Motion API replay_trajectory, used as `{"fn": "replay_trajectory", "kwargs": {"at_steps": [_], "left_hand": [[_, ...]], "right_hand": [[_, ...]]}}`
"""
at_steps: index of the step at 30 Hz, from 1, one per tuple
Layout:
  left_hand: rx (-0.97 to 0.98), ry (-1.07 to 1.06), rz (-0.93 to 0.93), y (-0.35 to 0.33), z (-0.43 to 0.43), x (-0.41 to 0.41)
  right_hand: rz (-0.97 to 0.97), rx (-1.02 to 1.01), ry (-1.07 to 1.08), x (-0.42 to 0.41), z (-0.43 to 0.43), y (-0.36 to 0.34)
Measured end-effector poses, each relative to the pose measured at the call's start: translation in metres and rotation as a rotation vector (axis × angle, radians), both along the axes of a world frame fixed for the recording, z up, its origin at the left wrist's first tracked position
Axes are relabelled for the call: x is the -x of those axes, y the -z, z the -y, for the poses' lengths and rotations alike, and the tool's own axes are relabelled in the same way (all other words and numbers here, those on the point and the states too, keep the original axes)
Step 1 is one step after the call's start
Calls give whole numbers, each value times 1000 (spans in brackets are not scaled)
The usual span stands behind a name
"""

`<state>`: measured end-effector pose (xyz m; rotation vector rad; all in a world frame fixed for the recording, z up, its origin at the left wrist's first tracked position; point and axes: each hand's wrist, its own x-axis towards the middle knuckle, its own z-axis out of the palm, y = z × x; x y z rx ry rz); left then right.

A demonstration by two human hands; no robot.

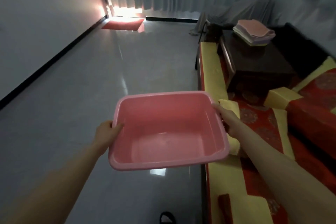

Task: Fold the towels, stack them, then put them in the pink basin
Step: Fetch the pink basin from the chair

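**A:** So where's this at? Looks like the folding part is done?

**B:** I'd say so. There's a neat stack of towels [253,32] sitting on the dark surface [258,60] in the upper right of the frame, pink one on top, paler ones under it. All folded as far as I can tell, though it's a bit blurry up there.

**A:** And the basin?

**B:** The basin [167,129] is empty and up in the air, lower middle of the frame, over the floor [91,78] just beside the red and yellow bench [263,132]. Left hand [107,130] is closed on the left rim, thumb hooked inside. Right hand [227,118] is wrapped around the right rim, fingers underneath so I can't see them.

**A:** So the stack and the basin are well apart.

**B:** Yep. My guess is fold and stack are finished, and what's left is getting the basin over near the towels, setting it down, then lifting the whole pile in. No loose towels anywhere else in view.
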<state>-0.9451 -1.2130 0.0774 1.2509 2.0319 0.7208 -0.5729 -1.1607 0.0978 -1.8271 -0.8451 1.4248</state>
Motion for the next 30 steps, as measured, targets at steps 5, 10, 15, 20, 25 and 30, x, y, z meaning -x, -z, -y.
{"fn": "replay_trajectory", "kwargs": {"at_steps": [5, 10, 15, 20, 25, 30], "left_hand": [[-22, -67, 46, -11, -121, 34], [-36, 0, -50, -20, -262, 52], [-75, 69, 9, -28, -408, 53], [-127, 228, 9, -56, -561, 35], [-159, 410, -54, -75, -695, -25], [-197, 571, -14, -74, -813, -110]], "right_hand": [[-94, 7, 94, 36, -108, -9], [-66, -10, 153, 57, -222, -21], [-47, -52, 294, 57, -338, -29], [-38, -70, 423, 43, -434, -55], [-55, -83, 602, 5, -504, -69], [-75, -72, 773, -52, -571, -59]]}}
